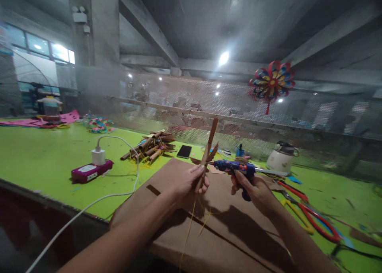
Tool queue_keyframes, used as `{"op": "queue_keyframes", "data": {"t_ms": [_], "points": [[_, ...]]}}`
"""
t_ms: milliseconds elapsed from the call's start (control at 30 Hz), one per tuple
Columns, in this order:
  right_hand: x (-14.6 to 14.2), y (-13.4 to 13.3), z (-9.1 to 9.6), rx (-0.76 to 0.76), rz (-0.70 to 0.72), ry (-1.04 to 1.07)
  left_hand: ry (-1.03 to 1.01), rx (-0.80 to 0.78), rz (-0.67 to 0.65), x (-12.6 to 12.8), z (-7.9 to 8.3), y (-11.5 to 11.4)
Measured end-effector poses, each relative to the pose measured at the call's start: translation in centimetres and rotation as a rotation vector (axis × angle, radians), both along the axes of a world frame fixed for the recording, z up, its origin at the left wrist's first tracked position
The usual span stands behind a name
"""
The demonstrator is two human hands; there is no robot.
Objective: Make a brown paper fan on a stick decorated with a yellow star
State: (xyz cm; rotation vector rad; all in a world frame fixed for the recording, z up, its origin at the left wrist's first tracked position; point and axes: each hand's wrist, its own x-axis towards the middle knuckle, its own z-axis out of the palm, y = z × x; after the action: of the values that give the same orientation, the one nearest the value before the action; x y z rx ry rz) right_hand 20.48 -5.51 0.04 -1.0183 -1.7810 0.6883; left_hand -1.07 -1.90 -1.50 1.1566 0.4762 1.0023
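Observation:
In my left hand (197, 179) is a brown cardboard tube (205, 155), held tilted upright with the fingers wrapped round its lower part. Pleated brown pieces stick out like wings from its sides, and a yellow string (189, 229) hangs below. My right hand (249, 185) grips a blue hot glue gun (235, 166), its nozzle pointing left at the tube, close to the pleated pieces. A clear glue stick (273, 172) juts from the gun's back end. Both hands are above a brown cardboard sheet (167, 175) on the green table (44, 153).
Similar brown tubes (151, 145) lie piled at the back, near a black phone (184, 151). On the left sits a purple power strip (91, 171) with a white charger and cable. Scissors (313, 217) and a white jar (280, 159) are on the right. A perforated screen (185, 102) stands behind.

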Motion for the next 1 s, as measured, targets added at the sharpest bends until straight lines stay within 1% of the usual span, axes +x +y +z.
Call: {"op": "queue_keyframes", "data": {"t_ms": [200, 333, 433, 733, 933, 1000], "points": [[0.02, 0.02, 0.1, -0.004, -0.003, -0.017, -0.011, 0.013, 0.001, -0.03, 0.02, -0.11], [0.23, 0.13, -0.15, -0.006, 0.002, -0.016, -0.038, 0.034, -0.043, -0.07, -0.16, -0.04], [0.28, 0.23, -0.3, 0.001, -0.004, -0.012, -0.044, 0.046, -0.052, -0.06, -0.3, 0.02], [0.07, 0.21, -0.13, -0.018, -0.016, 0.012, -0.016, 0.079, -0.043, -0.14, -0.59, 0.3], [0.5, 0.38, -0.09, 0.002, -0.023, -0.055, -0.006, 0.074, -0.014, -0.35, -0.64, 0.64], [0.83, 0.62, -0.04, 0.042, -0.049, -0.09, -0.007, 0.051, 0.014, -0.38, -0.56, 0.67]]}}
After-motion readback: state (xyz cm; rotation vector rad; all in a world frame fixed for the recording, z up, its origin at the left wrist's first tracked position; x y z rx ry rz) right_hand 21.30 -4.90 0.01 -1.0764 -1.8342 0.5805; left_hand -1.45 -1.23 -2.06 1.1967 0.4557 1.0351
